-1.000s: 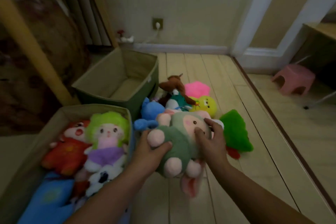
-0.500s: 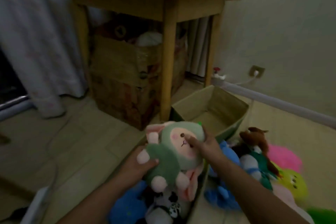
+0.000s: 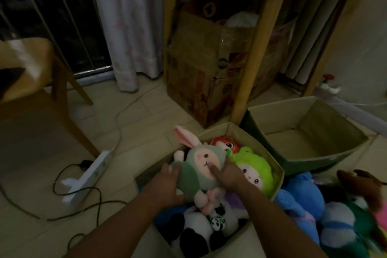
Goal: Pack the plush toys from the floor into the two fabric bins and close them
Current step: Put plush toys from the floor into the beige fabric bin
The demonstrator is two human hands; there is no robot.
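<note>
Left hand [image 3: 167, 182] grips the green bunny plush [image 3: 201, 165] by its body, fingers curled on its left side; it's a sage-green suit, pale face, pink cheeks, one pink-lined ear up. Right hand [image 3: 228, 174] clamps the head, a finger pressed on the face. The toy sits over the full fabric bin [image 3: 232, 130], beside a lime-haired doll [image 3: 253, 165] and above a panda plush [image 3: 199, 230]. Further right, the second bin [image 3: 310, 121] stands open. Printing on the cardboard box [image 3: 201, 73] is unreadable.
</note>
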